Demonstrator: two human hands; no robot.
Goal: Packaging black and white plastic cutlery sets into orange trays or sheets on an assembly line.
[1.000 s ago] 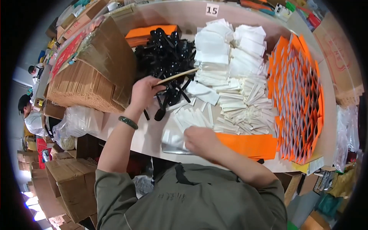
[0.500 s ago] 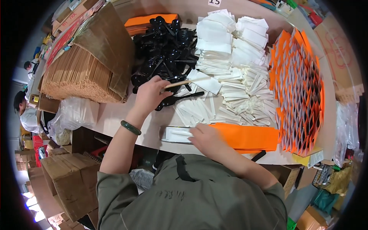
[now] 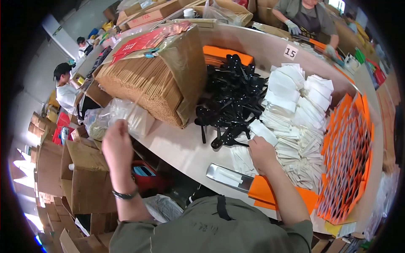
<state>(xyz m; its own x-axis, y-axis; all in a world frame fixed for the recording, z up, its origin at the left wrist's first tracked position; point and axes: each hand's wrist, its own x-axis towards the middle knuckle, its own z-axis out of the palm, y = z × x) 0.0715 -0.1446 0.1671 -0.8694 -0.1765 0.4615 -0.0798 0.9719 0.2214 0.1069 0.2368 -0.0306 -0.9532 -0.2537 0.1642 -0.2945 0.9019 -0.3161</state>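
My left hand (image 3: 116,143) is raised beside a clear plastic bag (image 3: 126,114), left of the table. Its fingers are pinched together; what they hold, if anything, I cannot make out. My right hand (image 3: 262,155) has its fingers closed at the lower edge of a white folded napkin (image 3: 265,131), between the black plastic cutlery (image 3: 230,99) and the white napkin stacks (image 3: 291,114). Below it, a narrow metal tray (image 3: 214,169) has a white piece inside. Flat orange sleeves (image 3: 261,190) lie against the tray's right end, partly under my right forearm.
A large open carton (image 3: 187,63) packed with thin wooden sticks (image 3: 143,90) stands at the left. Orange pockets (image 3: 348,156) are lined up at the right. Cardboard boxes (image 3: 90,177) sit low on the left. Across the table a gloved person (image 3: 314,21) works.
The view has turned left. My left hand has moved from the black cutlery to beside the plastic bag; the wooden stick no longer shows. My right hand has gone from the tray up to the napkin.
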